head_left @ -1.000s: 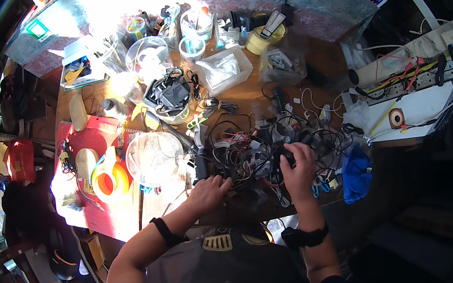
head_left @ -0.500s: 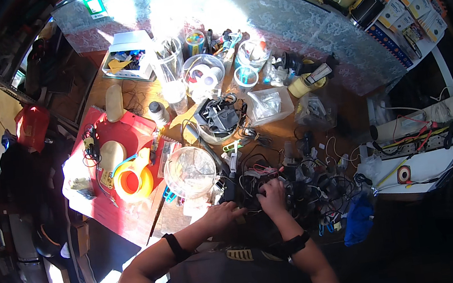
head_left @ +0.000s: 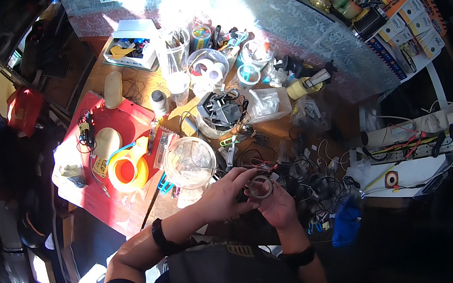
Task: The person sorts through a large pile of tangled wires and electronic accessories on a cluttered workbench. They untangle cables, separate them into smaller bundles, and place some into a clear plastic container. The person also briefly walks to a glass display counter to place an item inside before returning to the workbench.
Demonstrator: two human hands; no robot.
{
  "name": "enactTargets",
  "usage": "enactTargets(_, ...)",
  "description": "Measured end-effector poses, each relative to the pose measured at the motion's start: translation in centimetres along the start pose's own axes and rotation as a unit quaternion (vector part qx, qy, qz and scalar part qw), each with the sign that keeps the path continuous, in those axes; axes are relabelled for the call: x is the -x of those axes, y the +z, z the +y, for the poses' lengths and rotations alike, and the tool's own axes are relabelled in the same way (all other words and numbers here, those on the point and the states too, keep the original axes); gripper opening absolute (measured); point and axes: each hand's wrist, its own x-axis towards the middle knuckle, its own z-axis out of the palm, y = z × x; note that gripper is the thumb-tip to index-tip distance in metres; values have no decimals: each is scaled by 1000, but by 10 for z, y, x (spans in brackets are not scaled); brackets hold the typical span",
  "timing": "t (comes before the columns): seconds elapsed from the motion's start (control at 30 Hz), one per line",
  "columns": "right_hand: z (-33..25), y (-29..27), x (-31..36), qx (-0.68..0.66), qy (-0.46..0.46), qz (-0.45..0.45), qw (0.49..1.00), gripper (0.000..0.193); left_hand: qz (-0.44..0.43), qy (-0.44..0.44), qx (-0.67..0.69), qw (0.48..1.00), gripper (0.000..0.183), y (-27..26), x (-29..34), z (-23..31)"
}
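Note:
My left hand (head_left: 225, 194) and my right hand (head_left: 277, 207) meet over the near edge of a crowded wooden workbench (head_left: 135, 87). Between them they hold a small round metal ring-like part (head_left: 259, 187); the right palm cups it from below and the left fingers pinch its rim. A tangle of black and coloured wires (head_left: 309, 173) lies just behind and to the right of the hands. A clear round plastic bowl (head_left: 189, 162) stands just left of the left hand. A dark band sits on each wrist.
A red mat (head_left: 131, 195) at the left carries an orange and yellow tape dispenser (head_left: 126, 171). Jars, tape rolls, a white parts box (head_left: 132, 44) and clear containers crowd the back. A white power strip (head_left: 424, 137) with plugged leads lies at the right. A blue cloth (head_left: 345, 223) lies near the bench edge.
The view has swung, so the bench now sits higher and more left. My hands left the wire tangle, came together nearer my body, and now hold the small ring.

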Motion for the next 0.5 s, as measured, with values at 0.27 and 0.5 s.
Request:
enactTargets(0.27, 15, 19, -4, 19, -5, 13, 1000, 26, 46, 45, -4, 998, 65, -12, 2, 8)
enactTargets(0.5, 18, 28, -4, 68, -21, -24, 997, 23, 99, 64, -46, 992, 62, -13, 4, 8)
